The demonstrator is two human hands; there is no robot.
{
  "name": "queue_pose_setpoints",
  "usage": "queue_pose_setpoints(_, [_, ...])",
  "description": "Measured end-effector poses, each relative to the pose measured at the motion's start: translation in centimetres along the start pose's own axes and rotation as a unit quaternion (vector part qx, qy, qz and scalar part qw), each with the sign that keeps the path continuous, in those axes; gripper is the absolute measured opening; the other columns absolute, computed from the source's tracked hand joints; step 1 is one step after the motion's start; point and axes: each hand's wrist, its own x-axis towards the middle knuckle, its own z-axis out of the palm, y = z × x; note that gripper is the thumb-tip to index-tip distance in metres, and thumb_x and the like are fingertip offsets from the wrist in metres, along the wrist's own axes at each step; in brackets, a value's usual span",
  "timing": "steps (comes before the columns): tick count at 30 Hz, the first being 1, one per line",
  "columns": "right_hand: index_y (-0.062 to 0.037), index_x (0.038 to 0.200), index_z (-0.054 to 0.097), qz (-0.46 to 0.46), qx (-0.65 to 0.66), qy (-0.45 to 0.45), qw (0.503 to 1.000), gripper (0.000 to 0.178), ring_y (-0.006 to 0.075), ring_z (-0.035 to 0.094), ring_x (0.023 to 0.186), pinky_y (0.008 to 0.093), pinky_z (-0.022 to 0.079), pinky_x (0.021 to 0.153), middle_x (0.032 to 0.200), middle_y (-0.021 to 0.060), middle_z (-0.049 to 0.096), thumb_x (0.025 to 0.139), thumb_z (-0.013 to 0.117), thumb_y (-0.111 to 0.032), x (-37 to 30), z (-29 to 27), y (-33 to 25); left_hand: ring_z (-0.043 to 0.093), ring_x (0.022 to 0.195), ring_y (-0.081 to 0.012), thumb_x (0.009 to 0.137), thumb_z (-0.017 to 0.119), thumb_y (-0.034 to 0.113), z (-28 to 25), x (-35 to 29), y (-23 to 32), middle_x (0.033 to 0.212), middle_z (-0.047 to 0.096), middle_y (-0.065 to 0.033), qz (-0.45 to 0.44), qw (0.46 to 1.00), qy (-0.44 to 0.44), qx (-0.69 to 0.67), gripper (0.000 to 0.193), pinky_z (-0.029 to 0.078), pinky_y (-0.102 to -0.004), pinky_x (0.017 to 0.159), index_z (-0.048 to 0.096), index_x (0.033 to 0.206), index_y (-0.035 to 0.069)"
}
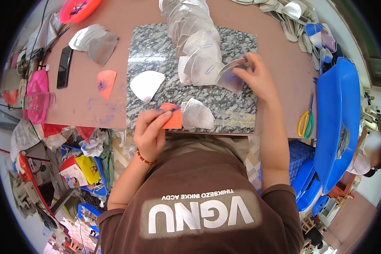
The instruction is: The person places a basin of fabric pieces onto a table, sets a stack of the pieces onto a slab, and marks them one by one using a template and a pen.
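Near the slab's front edge, my left hand (150,131) pinches a small orange piece (172,121). Something dark and thin shows at its fingertips, too small to make out. Just right of it lie overlapping silvery fan-shaped pieces (199,114). My right hand (256,78), thumb and fingers closed, grips a curved grey piece (230,80) at the right end of a long fanned row of silvery pieces (203,46). Some pieces in the row bear short blue marks. A single white-silver piece (147,86) rests on the speckled granite slab (154,51).
On the brown table (110,114) are a black phone (64,67), another orange piece (106,84) and a silvery stack (95,42). Scissors (307,118) with yellow and green handles lie at the right, beside a blue tub (336,127). A red bowl (78,10) stands far left.
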Motion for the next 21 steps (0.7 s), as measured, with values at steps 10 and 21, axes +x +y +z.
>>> queue_pose_setpoints(10, [-0.0014, 0.115, 0.059, -0.043, 0.032, -0.037, 0.998, 0.040, 0.0167, 0.065, 0.092, 0.0303, 0.050, 0.081, 0.098, 0.0065, 0.068, 0.082, 0.075, -0.016, 2.7, 1.6, -6.8, 0.063, 0.095, -0.0317, 0.072, 0.066, -0.005, 3.5, 0.2, 1.8, 0.102, 0.064, -0.0121, 0.106, 0.981, -0.160, -0.002, 0.038, 0.054, -0.0418, 0.083, 0.070, 0.109, 0.003])
queue_pose_setpoints(21, [-0.0009, 0.099, 0.066, -0.059, -0.015, 0.150, 0.987, 0.020, 0.0128, 0.055, 0.080, 0.0267, 0.045, 0.061, 0.105, 0.0066, 0.053, 0.086, 0.072, -0.015, -4.8, 5.7, -4.3, 0.064, 0.097, -0.0325, 0.074, 0.071, 0.000, 3.4, 0.3, 0.8, 0.100, 0.064, -0.0129, 0.080, 0.980, -0.181, -0.007, 0.028, 0.054, -0.0432, 0.087, 0.070, 0.103, 0.001])
